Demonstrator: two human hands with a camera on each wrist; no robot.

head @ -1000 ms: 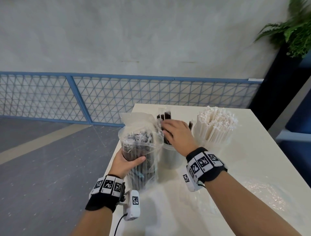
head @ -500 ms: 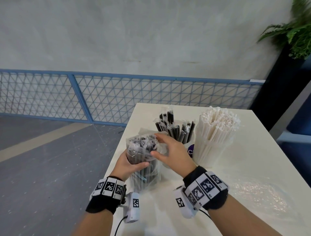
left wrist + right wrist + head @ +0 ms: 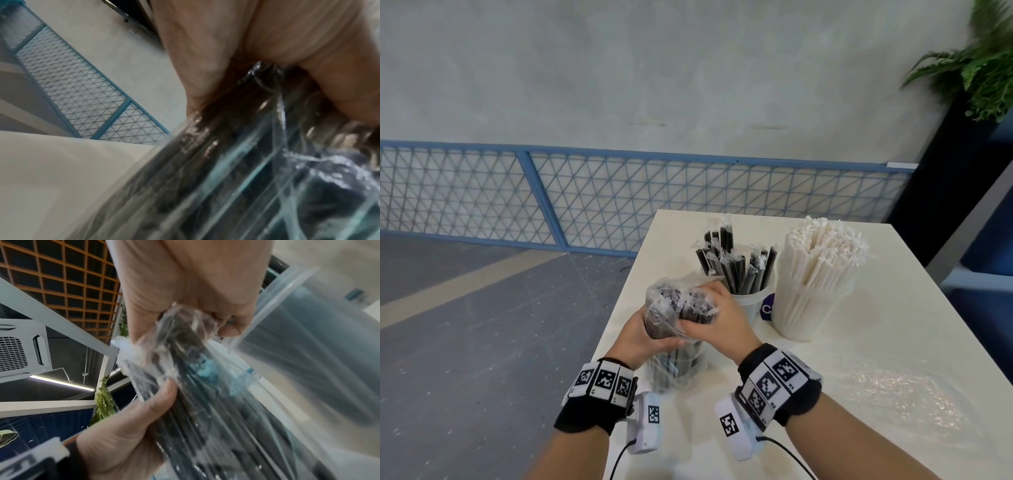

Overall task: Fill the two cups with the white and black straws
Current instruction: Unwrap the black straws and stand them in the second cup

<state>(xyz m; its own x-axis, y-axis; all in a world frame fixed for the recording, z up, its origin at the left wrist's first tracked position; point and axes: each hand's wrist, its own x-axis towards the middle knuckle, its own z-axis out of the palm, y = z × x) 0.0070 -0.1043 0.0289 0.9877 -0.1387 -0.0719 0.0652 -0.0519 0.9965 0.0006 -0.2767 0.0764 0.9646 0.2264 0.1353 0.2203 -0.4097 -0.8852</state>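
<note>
My left hand grips a clear bag of wrapped black straws that stands on the white table near its left edge. My right hand reaches into the bag's open top, fingers curled round a bunch of black straws. In the right wrist view the right hand pinches the straw tops while the left hand clasps the bag below. Behind stands a cup part full of black straws, and to its right a clear cup packed with white straws.
A crumpled clear plastic wrap lies on the table to the right of my right arm. The table's left edge drops to a grey floor. A blue mesh fence runs behind, and a potted plant stands at the far right.
My right hand has left the cup of black straws, come back to the bag and closed round straws at its top. The bag now stands lower, its loose top pushed down.
</note>
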